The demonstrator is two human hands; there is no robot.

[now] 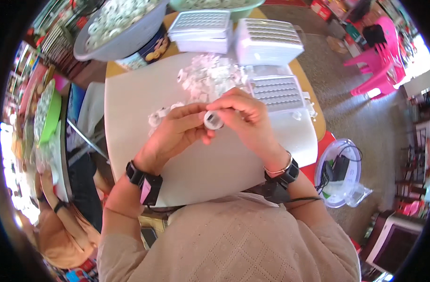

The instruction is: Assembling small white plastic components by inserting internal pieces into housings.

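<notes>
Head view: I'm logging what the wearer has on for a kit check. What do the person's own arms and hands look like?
Both hands are bare, no gloves. The left hand has a black wrist strap carrying a small black unit with a pink face. The right hand has a thin metal bangle and a black strap with a cable running off it. Beige knitted sleeves with a diamond pattern cover the upper arms.

Beige knitted top (234, 244) with diamond pattern, lower centre. Black wrist strap with pink tag (147, 182) lower left; black strap, silver bangle (283, 171) right, thin cable trailing.
</notes>
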